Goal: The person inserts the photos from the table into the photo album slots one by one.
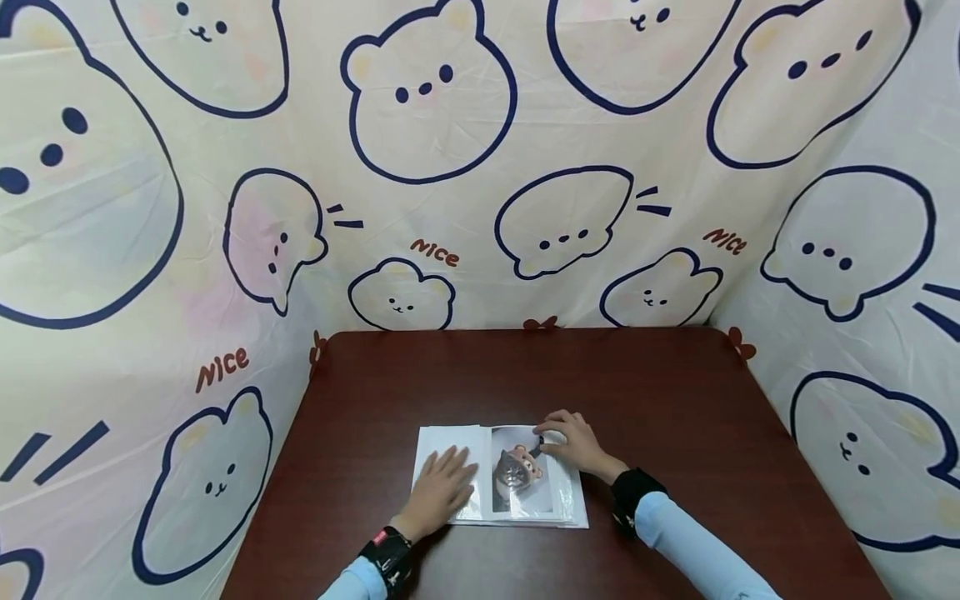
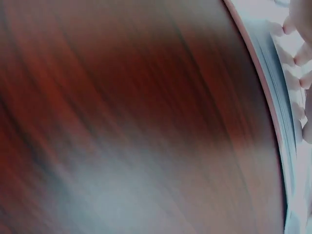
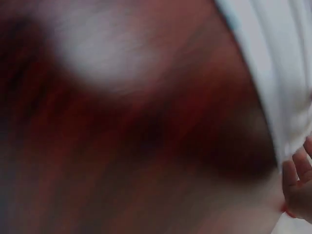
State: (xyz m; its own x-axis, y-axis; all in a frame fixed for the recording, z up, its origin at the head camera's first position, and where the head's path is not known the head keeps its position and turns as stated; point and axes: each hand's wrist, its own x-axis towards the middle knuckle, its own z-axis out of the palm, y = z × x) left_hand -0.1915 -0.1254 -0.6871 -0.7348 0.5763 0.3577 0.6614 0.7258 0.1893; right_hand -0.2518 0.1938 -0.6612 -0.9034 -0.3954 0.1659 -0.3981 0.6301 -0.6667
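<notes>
A white photo album [image 1: 487, 523] lies spread on the table, its clear pages glossy. On its right page is a photo [image 1: 517, 475] of a toy-like figure with a brown face and a silvery grey part. My left hand [image 1: 441, 487] rests palm down on the left page, fingers spread. In the left wrist view its fingertips [image 2: 303, 58] lie over the album's stacked page edges. My right hand [image 1: 573, 442] lies over the upper right of the right page, its thumb and index finger apart at the photo's top right corner. The right wrist view catches its fingers [image 3: 291, 173] beside the white pages.
The album rests on a dark reddish-brown table [image 1: 525, 375] with rounded far corners. A pale curtain [image 1: 480, 208] printed with outlined bear faces hangs behind and along both sides. Dark bands sit on both wrists over light blue sleeves [image 1: 697, 542].
</notes>
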